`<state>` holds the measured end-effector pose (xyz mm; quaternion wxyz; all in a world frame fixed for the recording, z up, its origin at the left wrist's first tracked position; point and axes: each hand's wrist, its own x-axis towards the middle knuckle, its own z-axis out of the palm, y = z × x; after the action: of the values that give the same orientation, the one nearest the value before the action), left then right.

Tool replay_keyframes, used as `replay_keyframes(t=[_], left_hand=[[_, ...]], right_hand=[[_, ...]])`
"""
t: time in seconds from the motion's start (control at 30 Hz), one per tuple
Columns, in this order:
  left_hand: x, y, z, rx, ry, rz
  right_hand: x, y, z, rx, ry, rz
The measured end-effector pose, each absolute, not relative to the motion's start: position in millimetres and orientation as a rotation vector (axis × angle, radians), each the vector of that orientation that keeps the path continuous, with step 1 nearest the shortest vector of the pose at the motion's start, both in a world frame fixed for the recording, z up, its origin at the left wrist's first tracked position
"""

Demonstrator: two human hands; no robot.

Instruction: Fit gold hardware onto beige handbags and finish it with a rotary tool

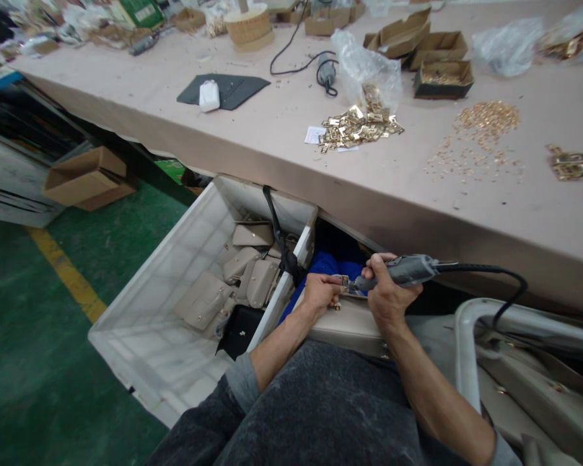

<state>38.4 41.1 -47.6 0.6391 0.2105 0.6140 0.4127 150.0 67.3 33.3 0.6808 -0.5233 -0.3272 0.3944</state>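
My right hand [387,294] is wrapped round a grey corded electric screwdriver [412,268]. Its tip points left, at a small gold metal clasp [344,281] pinched in the fingers of my left hand [319,291]. Whether the tip touches a screw is too small to tell. Below both hands a beige handbag [347,320] lies across my lap, with another small gold fitting [337,307] on its front. Blue cloth [326,264] shows behind the bag.
On my left stands a white plastic bin [146,291] with beige bags inside; another bin [464,349] with bags is at right. The table [272,129] before me bears a pile of gold clasps [357,126], scattered small gold pieces [488,123] and a second screwdriver [326,71].
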Motion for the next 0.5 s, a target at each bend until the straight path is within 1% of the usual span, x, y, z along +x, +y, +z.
replay_keyframes(t=[0.27,0.4,0.5], left_hand=[[39,43,-53,0.464,1.393,0.942],[40,43,-56,0.456,1.381,0.942],[42,43,-59,0.452,1.362,0.936]], right_hand=[[155,60,29,-1.184,-1.098,0.970],[158,62,29,-1.130,-1.291,0.979],[158,64,28,-1.078,-1.344,1.046]])
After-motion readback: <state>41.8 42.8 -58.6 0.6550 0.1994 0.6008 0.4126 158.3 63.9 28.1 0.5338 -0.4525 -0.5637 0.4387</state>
